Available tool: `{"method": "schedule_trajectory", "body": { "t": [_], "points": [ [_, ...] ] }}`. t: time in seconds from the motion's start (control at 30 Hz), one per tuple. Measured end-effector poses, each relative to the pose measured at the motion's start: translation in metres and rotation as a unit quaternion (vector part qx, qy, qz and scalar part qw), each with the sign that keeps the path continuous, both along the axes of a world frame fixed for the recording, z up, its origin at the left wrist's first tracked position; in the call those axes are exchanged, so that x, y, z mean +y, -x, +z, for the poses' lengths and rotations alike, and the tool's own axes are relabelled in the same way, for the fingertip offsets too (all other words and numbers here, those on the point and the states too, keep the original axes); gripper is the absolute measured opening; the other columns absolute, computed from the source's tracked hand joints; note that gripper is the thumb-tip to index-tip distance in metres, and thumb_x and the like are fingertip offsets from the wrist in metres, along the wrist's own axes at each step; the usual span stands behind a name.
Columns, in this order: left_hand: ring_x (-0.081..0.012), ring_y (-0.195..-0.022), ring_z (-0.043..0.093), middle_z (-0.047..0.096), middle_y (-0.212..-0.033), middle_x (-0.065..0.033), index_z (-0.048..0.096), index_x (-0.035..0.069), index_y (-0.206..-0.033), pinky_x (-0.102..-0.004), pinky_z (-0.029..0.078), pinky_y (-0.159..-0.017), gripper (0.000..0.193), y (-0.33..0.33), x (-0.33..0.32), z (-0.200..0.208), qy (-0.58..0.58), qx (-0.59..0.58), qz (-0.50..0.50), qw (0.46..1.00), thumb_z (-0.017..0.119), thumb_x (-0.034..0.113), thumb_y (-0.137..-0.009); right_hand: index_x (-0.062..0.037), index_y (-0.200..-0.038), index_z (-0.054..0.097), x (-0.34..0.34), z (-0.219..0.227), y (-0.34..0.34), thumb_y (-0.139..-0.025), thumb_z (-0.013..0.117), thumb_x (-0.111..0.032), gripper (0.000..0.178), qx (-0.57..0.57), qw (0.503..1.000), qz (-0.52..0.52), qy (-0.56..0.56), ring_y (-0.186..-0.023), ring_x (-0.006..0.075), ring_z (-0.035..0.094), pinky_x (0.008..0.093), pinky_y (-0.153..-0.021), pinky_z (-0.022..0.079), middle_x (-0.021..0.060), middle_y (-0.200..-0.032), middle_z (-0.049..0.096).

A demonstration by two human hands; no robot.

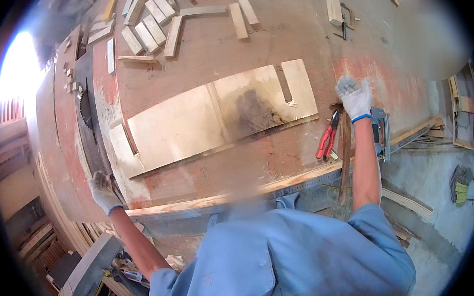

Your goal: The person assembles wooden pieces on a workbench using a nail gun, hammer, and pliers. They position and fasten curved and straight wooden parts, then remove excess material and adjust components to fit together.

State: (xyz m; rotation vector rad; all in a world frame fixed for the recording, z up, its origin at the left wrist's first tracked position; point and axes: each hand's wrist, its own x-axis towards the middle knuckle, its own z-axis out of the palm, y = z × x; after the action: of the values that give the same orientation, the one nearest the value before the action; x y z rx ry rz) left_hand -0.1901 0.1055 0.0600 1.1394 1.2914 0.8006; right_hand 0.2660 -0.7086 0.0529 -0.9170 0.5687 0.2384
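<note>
A wide plywood board (pixel 178 124) lies aslant on the worktable, with a slot cut in at each end and a dark stain towards its right. My right hand (pixel 355 98), in a white glove with a blue cuff, rests right of the board, fingers apart and slightly curled, holding nothing visible. Just beside it are red-handled pliers (pixel 328 137) and a hammer with a long wooden handle (pixel 345 159). At the table's near left edge is my gloved left hand (pixel 104 192), fingers loosely extended by a dark metal strip; I see nothing gripped.
A toothed circular saw blade (pixel 84 109) sticks up through a dark plate at the left. Several wood blocks (pixel 150 33) lie scattered at the far side. A clamp (pixel 346 21) sits by another block at the far right. A grey power tool (pixel 380 131) stands beyond my right wrist.
</note>
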Motion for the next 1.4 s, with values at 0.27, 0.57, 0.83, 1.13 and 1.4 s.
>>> {"method": "schedule_trajectory", "body": {
  "t": [0.27, 0.57, 0.83, 1.13, 1.4],
  "points": [
    [-0.029, -0.123, 0.065, 0.072, -0.127, -0.0136, 0.071, 0.005, -0.127, -0.0427, 0.049, -0.109, 0.032, -0.169, -0.219, -0.031, -0.502, 0.258, -0.332, 0.756, 0.067, 0.015, -0.097, -0.0093, -0.106, 0.07, 0.05, -0.03, -0.015, -0.106, 0.055, -0.048, 0.042, 0.041, 0.984, 0.095, 0.144, -0.092, 0.0249, 0.072, 0.0422, -0.084, 0.058, 0.0114, -0.097, 0.075],
    [-0.0402, -0.142, 0.045, 0.057, -0.143, -0.0165, 0.06, 0.009, -0.137, -0.0613, 0.027, -0.123, 0.045, -0.31, -0.351, -0.059, -0.523, 0.27, -0.453, 0.67, 0.064, 0.024, -0.095, -0.0007, -0.103, 0.073, 0.189, -0.016, -0.128, -0.096, 0.062, -0.042, 0.043, -0.173, 0.73, 0.317, 0.58, -0.105, 0.0432, 0.068, 0.0512, -0.09, 0.053, 0.0263, -0.109, 0.072],
    [-0.0401, -0.138, 0.047, 0.055, -0.144, -0.0152, 0.06, 0.01, -0.136, -0.0608, 0.027, -0.122, 0.047, -0.303, -0.354, -0.066, -0.516, 0.296, -0.453, 0.664, 0.066, 0.026, -0.092, -0.0027, -0.106, 0.074, 0.36, -0.002, -0.214, -0.089, 0.072, -0.056, 0.056, -0.204, 0.568, 0.316, 0.731, -0.103, 0.0437, 0.071, 0.0517, -0.091, 0.057, 0.0244, -0.107, 0.075],
    [-0.0395, -0.139, 0.046, 0.055, -0.142, -0.0149, 0.06, 0.009, -0.133, -0.0606, 0.028, -0.122, 0.047, -0.325, -0.365, -0.015, -0.485, 0.286, -0.459, 0.687, 0.068, 0.026, -0.09, -0.0041, -0.107, 0.079, 0.349, -0.023, -0.26, -0.084, 0.073, -0.049, 0.051, -0.163, 0.579, 0.344, 0.721, -0.105, 0.0422, 0.074, 0.0513, -0.091, 0.058, 0.0267, -0.107, 0.075],
    [-0.0403, -0.141, 0.044, 0.054, -0.144, -0.0153, 0.06, 0.01, -0.133, -0.0616, 0.027, -0.123, 0.047, -0.32, -0.363, 0.004, -0.46, 0.345, -0.51, 0.64, 0.068, 0.027, -0.09, -0.0038, -0.114, 0.073, 0.34, -0.009, -0.185, -0.087, 0.072, -0.055, 0.058, -0.244, 0.46, 0.34, 0.783, -0.117, 0.0376, 0.068, 0.0512, -0.095, 0.057, 0.0224, -0.122, 0.07]
  ]
}}
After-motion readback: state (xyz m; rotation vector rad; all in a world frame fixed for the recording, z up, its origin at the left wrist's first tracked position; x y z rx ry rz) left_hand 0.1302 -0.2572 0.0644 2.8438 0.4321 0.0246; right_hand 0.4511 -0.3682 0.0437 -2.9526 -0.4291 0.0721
